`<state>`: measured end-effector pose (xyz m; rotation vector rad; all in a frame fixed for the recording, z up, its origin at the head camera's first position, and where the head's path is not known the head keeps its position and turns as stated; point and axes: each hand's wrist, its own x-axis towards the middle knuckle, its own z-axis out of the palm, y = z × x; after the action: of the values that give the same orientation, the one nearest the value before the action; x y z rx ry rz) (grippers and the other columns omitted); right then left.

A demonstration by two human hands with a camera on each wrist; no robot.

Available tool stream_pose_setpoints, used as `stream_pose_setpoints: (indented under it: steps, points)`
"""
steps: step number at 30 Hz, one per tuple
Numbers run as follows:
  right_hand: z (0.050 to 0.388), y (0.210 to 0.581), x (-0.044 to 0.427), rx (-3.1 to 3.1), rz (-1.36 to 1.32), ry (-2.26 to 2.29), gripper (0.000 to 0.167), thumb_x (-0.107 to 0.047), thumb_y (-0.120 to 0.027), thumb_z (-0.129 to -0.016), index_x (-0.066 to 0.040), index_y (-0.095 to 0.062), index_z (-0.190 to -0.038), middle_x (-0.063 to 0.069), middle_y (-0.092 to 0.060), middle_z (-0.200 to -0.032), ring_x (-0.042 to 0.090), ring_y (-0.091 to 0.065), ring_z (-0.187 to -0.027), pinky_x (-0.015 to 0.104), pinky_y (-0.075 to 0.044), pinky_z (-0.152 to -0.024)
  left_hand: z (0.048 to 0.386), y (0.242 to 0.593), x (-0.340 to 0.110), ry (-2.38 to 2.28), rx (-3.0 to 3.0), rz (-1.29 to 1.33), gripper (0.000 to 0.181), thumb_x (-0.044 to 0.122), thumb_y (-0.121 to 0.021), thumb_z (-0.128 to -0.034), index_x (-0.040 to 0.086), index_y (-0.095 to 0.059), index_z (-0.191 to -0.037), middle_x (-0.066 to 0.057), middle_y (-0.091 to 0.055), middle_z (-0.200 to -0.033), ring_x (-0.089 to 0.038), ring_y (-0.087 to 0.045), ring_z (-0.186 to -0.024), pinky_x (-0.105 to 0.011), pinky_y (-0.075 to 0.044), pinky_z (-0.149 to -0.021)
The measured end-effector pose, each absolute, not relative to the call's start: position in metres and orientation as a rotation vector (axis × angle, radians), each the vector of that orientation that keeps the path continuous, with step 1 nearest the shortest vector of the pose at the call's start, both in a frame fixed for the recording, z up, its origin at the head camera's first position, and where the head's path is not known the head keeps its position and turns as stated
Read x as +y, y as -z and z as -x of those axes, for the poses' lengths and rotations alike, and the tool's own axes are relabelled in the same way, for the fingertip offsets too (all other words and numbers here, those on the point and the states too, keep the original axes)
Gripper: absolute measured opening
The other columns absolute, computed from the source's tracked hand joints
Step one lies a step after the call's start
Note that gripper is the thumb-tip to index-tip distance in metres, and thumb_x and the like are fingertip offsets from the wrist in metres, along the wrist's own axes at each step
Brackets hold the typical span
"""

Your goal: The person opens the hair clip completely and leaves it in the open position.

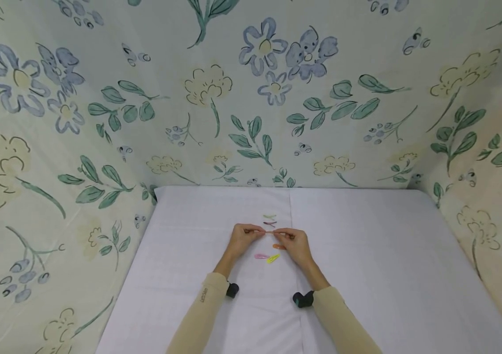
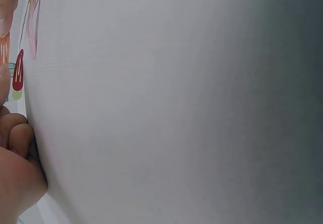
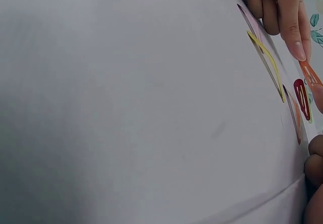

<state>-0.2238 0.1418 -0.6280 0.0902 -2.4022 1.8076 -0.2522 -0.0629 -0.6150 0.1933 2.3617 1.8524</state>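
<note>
While left hand (image 1: 242, 239) and right hand (image 1: 295, 242) pinch an orange clip (image 3: 310, 72), grip narrow, sleeve lettering (image 1: 204, 295) illegible

Before me I have a broad table (image 1: 366, 275) under smooth, pale lilac-white cloth, a thin crease (image 1: 299, 317) running near to far. Left of that crease I see slim snap hair clips lying: a pale yellow-green clip (image 1: 269, 216) farthest, a dark red teardrop-shaped clip (image 1: 270, 224) just nearer, an orange clip (image 1: 279, 247) nearer and right, then a pink clip (image 1: 261, 256) just left of a bright yellow clip (image 1: 272, 258).
</note>
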Motion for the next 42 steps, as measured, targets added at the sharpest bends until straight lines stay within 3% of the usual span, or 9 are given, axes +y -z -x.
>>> stream_pose_setpoints:
  steps: [4,7,11,16,23,26,30,33,42]
  points:
    - [0.2234,0.6261,0.1426,-2.423,-0.107,-1.805,0.013,-0.015,-0.080,-0.092,-0.006,-0.083,-0.100,0.002,-0.050,-0.061,0.001,-0.037,-0.052,0.018,-0.031,-0.049,0.2539,0.6173,-0.0627,-1.847,2.376,-0.222,0.007,0.008,-0.078,-0.0912,0.005,-0.083,-0.095,-0.013,-0.080,-0.100,-0.009,-0.062,-0.085,-0.019,-0.048,-0.077]
    - [0.2234,0.6263,0.1440,-2.435,-0.119,-1.818,0.015,-0.016,-0.079,-0.092,-0.006,-0.083,-0.102,0.009,-0.061,-0.063,0.002,-0.041,-0.052,0.018,-0.034,-0.049,0.2549,0.6196,-0.0630,-1.853,2.378,-0.258,0.007,0.008,-0.078,-0.0911,0.005,-0.083,-0.095,-0.015,-0.079,-0.097,-0.009,-0.060,-0.082,-0.019,-0.047,-0.076]
    - [0.2244,0.6291,0.1459,-2.448,-0.125,-1.845,0.017,-0.018,-0.078,-0.093,-0.006,-0.083,-0.103,0.016,-0.078,-0.086,0.003,-0.055,-0.060,0.016,-0.044,-0.055,0.2543,0.6201,-0.0639,-1.865,2.376,-0.311,0.009,0.007,-0.078,-0.0911,0.001,-0.082,-0.096,-0.020,-0.075,-0.090,-0.008,-0.055,-0.075,-0.017,-0.044,-0.070]
    - [0.2250,0.6311,0.1478,-2.436,-0.157,-1.897,0.019,-0.017,-0.078,-0.093,-0.003,-0.082,-0.105,0.018,-0.079,-0.104,0.005,-0.067,-0.074,0.015,-0.052,-0.064,0.2535,0.6184,-0.0648,-1.841,2.397,-0.323,0.010,0.008,-0.078,-0.0912,0.000,-0.082,-0.097,-0.020,-0.073,-0.087,-0.007,-0.050,-0.072,-0.018,-0.042,-0.069]
    - [0.2251,0.6331,0.1483,-2.423,-0.130,-1.909,0.019,-0.018,-0.079,-0.093,-0.003,-0.082,-0.104,0.017,-0.080,-0.097,0.004,-0.059,-0.063,0.015,-0.046,-0.057,0.2555,0.6205,-0.0658,-1.808,2.398,-0.328,0.010,0.011,-0.078,-0.0911,0.004,-0.083,-0.097,-0.014,-0.076,-0.093,-0.006,-0.060,-0.081,-0.018,-0.048,-0.076]
    - [0.2251,0.6332,0.1482,-2.419,-0.107,-1.897,0.016,-0.017,-0.079,-0.092,-0.005,-0.083,-0.103,0.013,-0.077,-0.084,0.003,-0.052,-0.058,0.016,-0.041,-0.053,0.2563,0.6218,-0.0668,-1.810,2.396,-0.362,0.011,0.011,-0.077,-0.0919,0.004,-0.083,-0.098,-0.012,-0.078,-0.095,-0.006,-0.065,-0.086,-0.019,-0.051,-0.080]
    - [0.2256,0.6325,0.1482,-2.406,-0.101,-1.873,0.014,-0.018,-0.081,-0.091,-0.007,-0.083,-0.101,0.004,-0.062,-0.066,0.004,-0.043,-0.055,0.018,-0.034,-0.050,0.2570,0.6223,-0.0684,-1.831,2.367,-0.384,0.010,0.010,-0.077,-0.0923,0.004,-0.083,-0.098,-0.011,-0.080,-0.099,-0.009,-0.070,-0.093,-0.020,-0.054,-0.084]
    - [0.2258,0.6308,0.1489,-2.399,-0.098,-1.879,0.015,-0.020,-0.082,-0.090,-0.008,-0.083,-0.099,-0.001,-0.055,-0.063,0.004,-0.041,-0.055,0.018,-0.033,-0.050,0.2569,0.6216,-0.0694,-1.848,2.334,-0.375,0.011,0.010,-0.077,-0.0923,0.004,-0.083,-0.099,-0.012,-0.080,-0.101,-0.010,-0.071,-0.096,-0.020,-0.054,-0.086]
    - [0.2267,0.6283,0.1511,-2.413,-0.053,-1.917,0.017,-0.024,-0.081,-0.092,-0.009,-0.083,-0.099,-0.004,-0.056,-0.066,0.003,-0.041,-0.057,0.018,-0.032,-0.051,0.2533,0.6175,-0.0692,-1.823,2.303,-0.366,0.012,0.012,-0.079,-0.0915,0.007,-0.083,-0.101,-0.010,-0.081,-0.105,-0.008,-0.069,-0.095,-0.019,-0.053,-0.084]
